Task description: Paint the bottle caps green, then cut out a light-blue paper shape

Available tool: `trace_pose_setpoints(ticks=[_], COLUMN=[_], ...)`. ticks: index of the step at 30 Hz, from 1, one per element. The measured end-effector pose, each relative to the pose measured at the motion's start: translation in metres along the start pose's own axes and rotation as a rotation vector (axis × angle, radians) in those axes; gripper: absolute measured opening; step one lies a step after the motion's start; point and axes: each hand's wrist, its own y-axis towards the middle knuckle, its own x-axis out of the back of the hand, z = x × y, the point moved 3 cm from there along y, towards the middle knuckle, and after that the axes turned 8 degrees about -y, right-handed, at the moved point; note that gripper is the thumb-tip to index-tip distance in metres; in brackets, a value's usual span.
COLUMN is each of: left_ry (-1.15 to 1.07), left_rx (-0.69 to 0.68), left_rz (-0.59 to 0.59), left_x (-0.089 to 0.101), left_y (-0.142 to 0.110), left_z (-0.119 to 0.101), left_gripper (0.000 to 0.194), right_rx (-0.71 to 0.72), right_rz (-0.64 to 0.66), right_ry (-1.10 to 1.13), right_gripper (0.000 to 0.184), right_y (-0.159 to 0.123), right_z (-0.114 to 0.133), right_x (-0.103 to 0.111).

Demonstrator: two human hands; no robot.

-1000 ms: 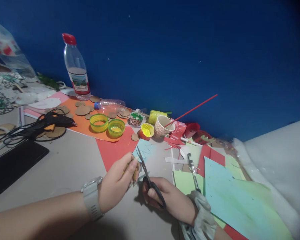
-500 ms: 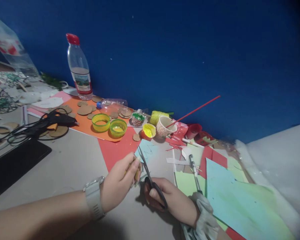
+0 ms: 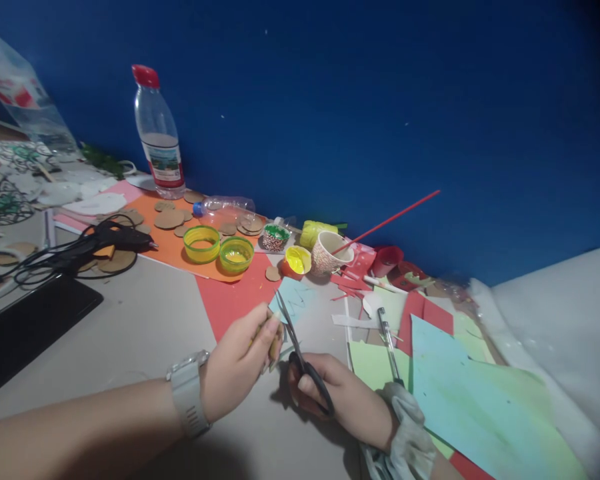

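Scissors [image 3: 305, 366] tilted above the tabletop [image 3: 135, 333] in the right hand [image 3: 330, 390], its firm grip presumably steadying the blades [image 3: 291, 328] beside the left hand [image 3: 240, 353], which curled around a mostly hidden brownish piece [image 3: 275, 336].

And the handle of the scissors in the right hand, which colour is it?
The scissors handle is black, seen best in the head view.
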Motion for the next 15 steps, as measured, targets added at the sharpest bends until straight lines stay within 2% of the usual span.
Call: trace_pose_setpoints(ticks=[15], left_ry=[0.019], left_rx=[-0.013], left_rz=[-0.005], left_x=[0.0001], left_y=[0.0005], left_z=[0.0025], left_gripper=[0.038], right_rx=[0.007], right_rz=[0.023], right_ry=[0.014], right_gripper=[0.051], right_y=[0.0000], right_z=[-0.0002], right_x=[0.0016])
